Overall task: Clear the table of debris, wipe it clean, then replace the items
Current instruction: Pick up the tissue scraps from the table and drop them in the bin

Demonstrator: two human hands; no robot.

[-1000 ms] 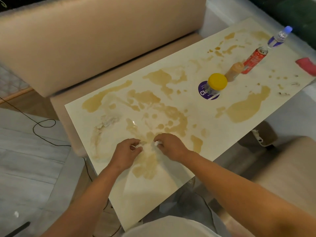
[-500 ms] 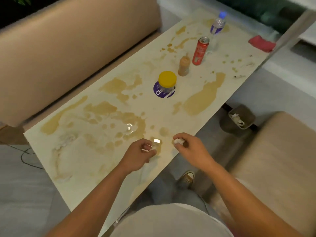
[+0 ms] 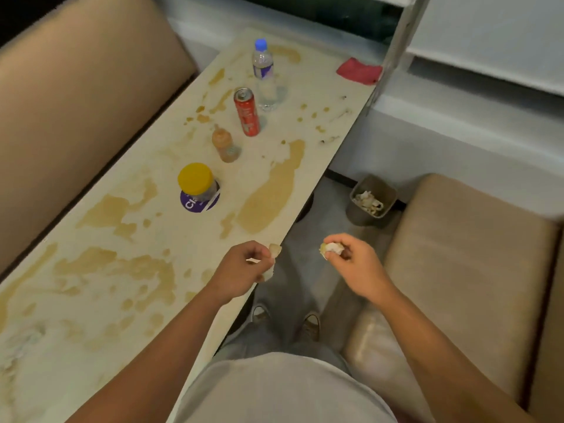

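Note:
The long pale table (image 3: 323,129) is covered in brown spill stains. My left hand (image 3: 241,270) is at the table's near edge and pinches a wet scrap of tissue (image 3: 274,250). My right hand (image 3: 351,261) is off the table, over the floor, and grips a crumpled wad of tissue (image 3: 331,248). On the table stand a yellow-lidded jar (image 3: 197,184), a small orange bottle (image 3: 224,145), a red can (image 3: 246,112) and a water bottle (image 3: 264,71). A red cloth (image 3: 360,70) lies at the far corner.
A small bin (image 3: 360,213) holding tissue scraps stands on the floor under the table's right side. Beige sofa seats flank the table, left (image 3: 76,96) and right (image 3: 467,254). Small dark crumbs (image 3: 331,138) lie near the table's right edge. A soggy residue (image 3: 21,340) sits at the near left.
Both hands have lifted off the stained tabletop with their tissue pieces and moved right; the right hand now hangs past the table edge. The view has swung right, showing the bin.

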